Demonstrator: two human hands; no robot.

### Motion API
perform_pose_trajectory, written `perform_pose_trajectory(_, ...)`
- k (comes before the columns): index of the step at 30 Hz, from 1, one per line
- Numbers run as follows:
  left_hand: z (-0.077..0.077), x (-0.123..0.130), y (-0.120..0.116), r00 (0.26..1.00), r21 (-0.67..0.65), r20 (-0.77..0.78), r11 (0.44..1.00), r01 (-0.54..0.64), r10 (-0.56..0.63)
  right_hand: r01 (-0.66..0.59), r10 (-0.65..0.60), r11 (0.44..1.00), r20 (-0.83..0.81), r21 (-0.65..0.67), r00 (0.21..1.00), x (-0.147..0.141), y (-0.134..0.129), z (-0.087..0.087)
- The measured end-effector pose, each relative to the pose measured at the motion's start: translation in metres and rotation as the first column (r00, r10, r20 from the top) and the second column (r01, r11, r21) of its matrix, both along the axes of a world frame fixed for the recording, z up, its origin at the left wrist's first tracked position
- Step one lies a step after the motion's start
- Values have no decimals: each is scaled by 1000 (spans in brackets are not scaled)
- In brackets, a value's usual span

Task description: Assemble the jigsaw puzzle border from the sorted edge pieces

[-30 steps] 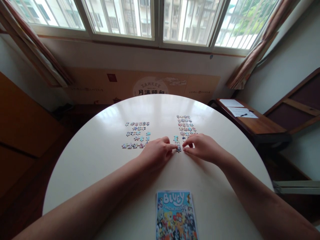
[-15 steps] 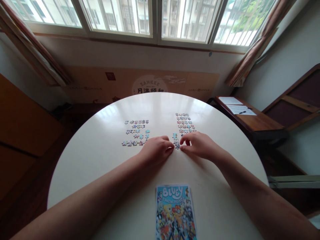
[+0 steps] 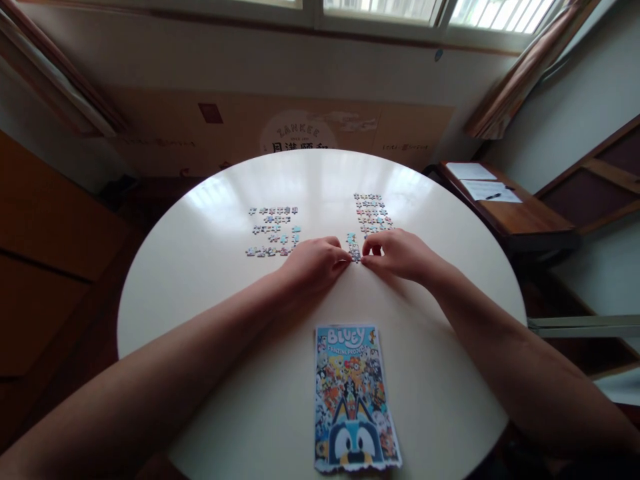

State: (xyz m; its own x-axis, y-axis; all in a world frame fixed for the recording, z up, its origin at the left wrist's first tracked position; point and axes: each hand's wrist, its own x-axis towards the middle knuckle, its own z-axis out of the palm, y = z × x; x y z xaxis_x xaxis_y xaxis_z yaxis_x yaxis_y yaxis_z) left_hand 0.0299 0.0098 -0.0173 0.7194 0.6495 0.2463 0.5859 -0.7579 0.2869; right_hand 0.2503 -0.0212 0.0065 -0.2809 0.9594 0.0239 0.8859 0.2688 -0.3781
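Note:
A narrow strip of joined jigsaw puzzle pieces [image 3: 355, 251] lies flat on the white table between my hands. My left hand [image 3: 317, 259] is closed, its fingertips against the strip's left edge. From the other side my right hand [image 3: 403, 253] meets the right edge with curled thumb and fingers, a small gap showing behind the tips. Rows of loose jigsaw pieces [image 3: 273, 211] lie beyond my left hand, and more rows of pieces [image 3: 370, 212] lie beyond the right one, which partly covers the lowest row. Whether a single piece is pinched under my fingertips is hidden.
A colourful picture sheet [image 3: 350, 400] marked "Bluey" lies near me on the round white table [image 3: 240, 387]. At the right, a wooden side table [image 3: 535, 210] bears papers [image 3: 490, 191] and a pen. A printed cardboard panel [image 3: 165, 127] stands below the window.
My view has tilted down, so the whole picture sheet shows now. Both hands stay at the joined strip, and their fingertips have come slightly closer to its sides.

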Motion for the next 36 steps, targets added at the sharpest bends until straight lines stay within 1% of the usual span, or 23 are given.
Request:
perform_pose_trajectory(5, 4, 0, -2, 999, 41, -36, 999, 22, -21, 1, -1, 1000, -2, -3, 1000, 1, 0, 1)
perform_pose_trajectory(9, 2, 1, -3, 999, 42, -34, 999, 35, -34, 15, -15, 1000, 4, -26, 1000, 0, 0, 1)
perform_pose_trajectory(11, 2, 1, -4, 999, 68, -34, 997, 39, -37, 13, -13, 999, -5, -31, 1000, 1, 1, 1)
perform_pose_trajectory(14, 9, -2, -6, 997, 183, -33, 981, 68, -63, -29, 26, 999, -77, -32, 997, 2, 0, 3)
perform_pose_trajectory(15, 15, -4, -6, 997, 235, -22, 969, 71, -68, -45, 42, 999, -116, -26, 992, 2, 0, 4)
perform_pose_trajectory(17, 29, -14, -2, 998, 343, 36, 939, 39, -55, -26, 30, 999, -195, 23, 980, 3, -2, 7)
perform_pose_trajectory(18, 37, -21, 2, 996, 392, 89, 920, -8, -30, -15, 28, 998, -228, 57, 973, 3, -4, 8)
perform_pose_trajectory(20, 53, -40, 12, 972, 468, 230, 870, -159, 54, 25, 18, 989, -292, 143, 956, 2, -7, 9)
perform_pose_trajectory(22, 66, -63, 25, 909, 504, 383, 788, -354, 163, 54, 26, 974, -345, 221, 938, 0, -10, 8)
perform_pose_trajectory(24, 73, -85, 39, 832, 507, 480, 687, -521, 277, 70, 50, 954, -383, 293, 923, -3, -12, 7)
perform_pose_trajectory(26, 74, -102, 50, 760, 483, 523, 600, -637, 386, 79, 78, 929, -398, 362, 914, -6, -14, 6)
perform_pose_trajectory(27, 73, -109, 55, 733, 469, 523, 571, -674, 436, 81, 90, 916, -399, 393, 912, -7, -15, 6)
perform_pose_trajectory(28, 71, -113, 58, 713, 453, 508, 554, -698, 483, 82, 101, 904, -398, 419, 912, -8, -15, 6)
perform_pose_trajectory(30, 67, -119, 63, 696, 423, 441, 552, -718, 567, 78, 118, 890, -392, 449, 912, -9, -15, 5)
perform_pose_trajectory(33, 62, -121, 68, 693, 370, 268, 592, -716, 670, 70, 124, 891, -388, 449, 913, -9, -14, 3)
perform_pose_trajectory(36, 57, -123, 72, 666, 286, 108, 618, -732, 738, 64, 122, 901, -392, 430, 912, -8, -13, 0)
